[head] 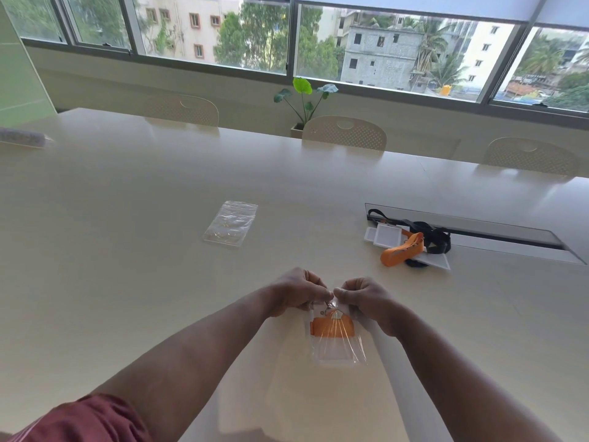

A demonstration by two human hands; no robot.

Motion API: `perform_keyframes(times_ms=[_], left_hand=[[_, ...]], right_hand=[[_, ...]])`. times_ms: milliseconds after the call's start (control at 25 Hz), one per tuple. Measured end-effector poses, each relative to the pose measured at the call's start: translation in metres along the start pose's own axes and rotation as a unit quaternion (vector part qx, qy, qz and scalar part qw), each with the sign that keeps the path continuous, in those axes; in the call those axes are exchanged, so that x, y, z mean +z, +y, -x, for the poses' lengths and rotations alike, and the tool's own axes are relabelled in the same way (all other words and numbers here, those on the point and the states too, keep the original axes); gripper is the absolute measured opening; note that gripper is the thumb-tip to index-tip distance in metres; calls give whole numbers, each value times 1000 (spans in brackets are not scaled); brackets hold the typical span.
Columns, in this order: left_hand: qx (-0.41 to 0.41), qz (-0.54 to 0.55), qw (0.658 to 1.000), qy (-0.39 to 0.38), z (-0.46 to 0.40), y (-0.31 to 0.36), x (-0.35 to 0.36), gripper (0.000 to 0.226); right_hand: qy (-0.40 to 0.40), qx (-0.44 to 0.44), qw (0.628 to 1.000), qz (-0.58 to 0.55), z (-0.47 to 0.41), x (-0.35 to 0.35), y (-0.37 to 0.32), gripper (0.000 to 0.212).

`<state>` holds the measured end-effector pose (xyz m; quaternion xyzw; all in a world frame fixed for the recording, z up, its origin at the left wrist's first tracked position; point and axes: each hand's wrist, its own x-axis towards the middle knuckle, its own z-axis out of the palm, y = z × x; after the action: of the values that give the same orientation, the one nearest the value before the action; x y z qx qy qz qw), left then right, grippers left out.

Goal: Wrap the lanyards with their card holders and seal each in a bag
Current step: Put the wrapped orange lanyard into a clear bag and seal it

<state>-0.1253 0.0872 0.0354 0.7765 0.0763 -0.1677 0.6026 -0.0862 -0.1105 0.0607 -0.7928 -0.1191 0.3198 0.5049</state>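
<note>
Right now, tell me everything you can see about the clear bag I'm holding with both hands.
The clear bag is a small, thin, glossy plastic pouch, creased and catching light. Inside sits a white card holder with an orange lanyard wrapped across its upper part. The bag lies near the table's front edge, its top end raised. The left hand and right hand pinch that top edge side by side, thumbs nearly meeting. Whether it is fully sealed cannot be told.
</note>
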Motion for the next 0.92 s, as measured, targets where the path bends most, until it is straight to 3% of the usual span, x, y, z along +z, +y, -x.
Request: perform_keyframes(times_ms=[400, 800, 920], left_hand=[[40, -3, 999, 5, 5, -6, 6, 26], [22, -1, 1000, 17, 2, -5, 11, 17], [23, 21, 999, 25, 2, -6, 10, 12]], right_hand=[[-13, 16, 1000, 7, -4, -1, -1, 18], [42, 46, 996, 58, -9, 11, -8, 22], [27, 47, 998, 9, -5, 9, -9, 21]])
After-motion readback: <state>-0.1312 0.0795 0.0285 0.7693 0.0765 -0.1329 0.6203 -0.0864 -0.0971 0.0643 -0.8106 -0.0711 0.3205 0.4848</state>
